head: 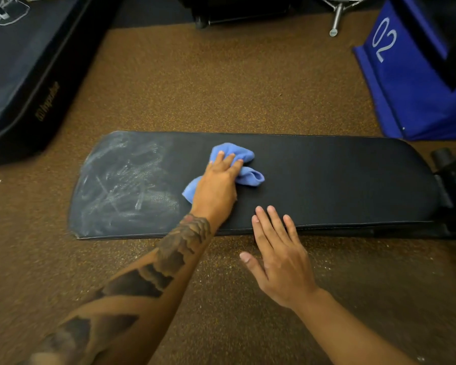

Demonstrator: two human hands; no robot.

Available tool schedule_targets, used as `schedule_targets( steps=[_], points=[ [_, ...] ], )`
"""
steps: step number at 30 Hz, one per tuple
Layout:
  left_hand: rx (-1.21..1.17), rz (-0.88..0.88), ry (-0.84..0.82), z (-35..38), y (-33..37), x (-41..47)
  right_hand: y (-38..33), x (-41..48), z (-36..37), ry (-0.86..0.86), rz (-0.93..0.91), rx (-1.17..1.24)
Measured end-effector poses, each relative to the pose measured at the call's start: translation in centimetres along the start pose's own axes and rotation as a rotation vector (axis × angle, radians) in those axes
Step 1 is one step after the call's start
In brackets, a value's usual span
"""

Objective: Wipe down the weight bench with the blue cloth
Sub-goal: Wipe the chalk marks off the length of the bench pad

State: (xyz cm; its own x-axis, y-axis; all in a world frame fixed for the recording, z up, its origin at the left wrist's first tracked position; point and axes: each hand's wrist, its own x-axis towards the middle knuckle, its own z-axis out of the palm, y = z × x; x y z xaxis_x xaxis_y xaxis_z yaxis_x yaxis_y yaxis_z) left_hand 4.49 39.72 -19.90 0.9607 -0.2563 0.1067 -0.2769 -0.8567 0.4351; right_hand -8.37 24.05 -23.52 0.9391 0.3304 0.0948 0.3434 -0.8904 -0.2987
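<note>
The black padded weight bench (340, 180) lies across the middle of the view. Its left end is covered in white chalky smears (124, 185); the right part looks dark and plain. My left hand (217, 185) presses the crumpled blue cloth (249, 175) onto the pad near its centre, fingers curled over the cloth. My right hand (279, 256) is flat with fingers spread, fingertips resting on the bench's near edge, holding nothing.
Brown speckled rubber floor (208, 75) surrounds the bench. A second black pad (24, 69) lies at the far left. A blue box marked 02 (411, 83) stands at the far right. Bench frame parts (453, 175) sit at the right end; a metal bar (336, 19) is at the top.
</note>
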Motion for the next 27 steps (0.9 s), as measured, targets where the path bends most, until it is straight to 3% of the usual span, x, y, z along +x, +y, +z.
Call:
schedule_targets(
  steps=[4, 10, 17, 24, 27],
  points=[
    [0.047, -0.174, 0.053, -1.9, -3.3, -2.8, 0.1, 0.0, -0.2, -0.027, -0.001, -0.007],
    [-0.050, -0.208, 0.165, -0.2, 0.8, -9.1, 0.1, 0.0, -0.5, -0.061, 0.005, -0.010],
    [-0.113, -0.134, 0.080, 1.4, 2.8, -4.9, 0.2, 0.0, -0.5, -0.056, -0.011, -0.033],
    [0.194, -0.093, -0.033, 1.1, 2.2, -3.7, -0.3, 0.1, -0.3, -0.060, 0.028, -0.038],
    [0.179, -0.047, -0.166, 0.2, 1.7, -4.6, -0.6, 0.2, -0.6, -0.063, 0.040, -0.021]
  ],
)
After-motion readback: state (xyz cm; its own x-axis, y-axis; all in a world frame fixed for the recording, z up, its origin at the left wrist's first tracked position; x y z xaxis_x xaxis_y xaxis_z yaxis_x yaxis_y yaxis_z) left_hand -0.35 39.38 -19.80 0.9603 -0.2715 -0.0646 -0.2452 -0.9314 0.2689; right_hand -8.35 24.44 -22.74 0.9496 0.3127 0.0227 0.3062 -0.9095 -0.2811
